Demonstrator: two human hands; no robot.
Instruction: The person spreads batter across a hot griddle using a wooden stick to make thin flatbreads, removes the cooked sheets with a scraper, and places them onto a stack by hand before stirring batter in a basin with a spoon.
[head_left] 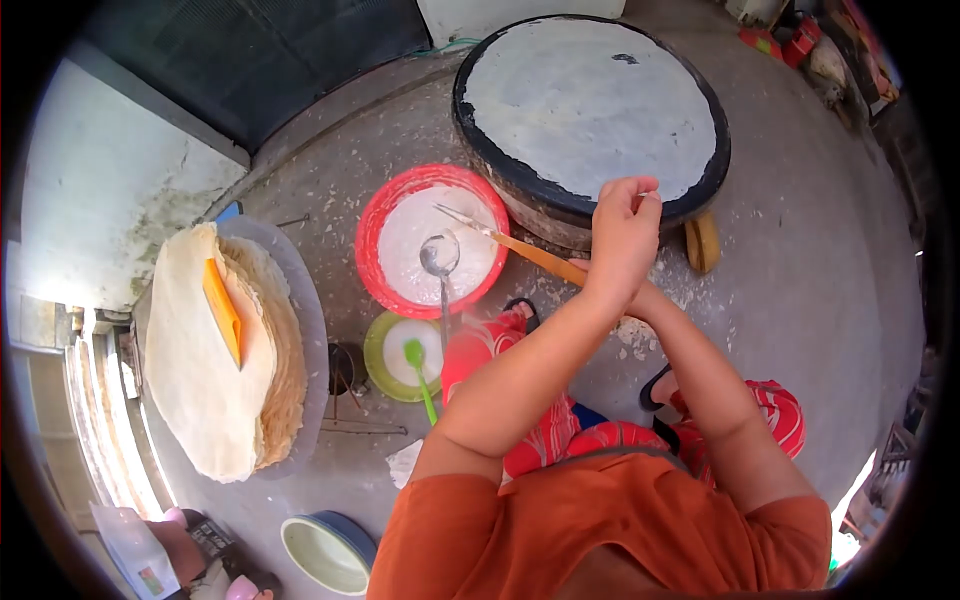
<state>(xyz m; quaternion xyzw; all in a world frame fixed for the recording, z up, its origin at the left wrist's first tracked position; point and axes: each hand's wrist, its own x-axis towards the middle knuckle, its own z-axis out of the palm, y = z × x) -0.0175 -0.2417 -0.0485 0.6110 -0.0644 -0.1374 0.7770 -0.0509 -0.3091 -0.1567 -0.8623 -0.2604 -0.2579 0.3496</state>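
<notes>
My left hand (626, 215) is over the near rim of a round black griddle (722, 165), fingertips pinched together. A thin pale sheet of batter (585, 110) covers the griddle top. Whether my fingers grip its edge is unclear. Under my left wrist crosses my right hand (645, 300), mostly hidden, closed around a wooden-handled scraper (540, 255). Its narrow metal end reaches over a red basin (375, 265) of white batter (410, 225). A metal ladle (440, 257) rests in that batter.
Left stands a tall stack of thin flatbreads (205, 370) with an orange scraper (222, 312) on top. A green bowl (376, 365) holds white liquid and a green spatula (417, 355). Behind my left side sits a blue-rimmed basin (330, 555). Crumbs dot the floor (810, 280).
</notes>
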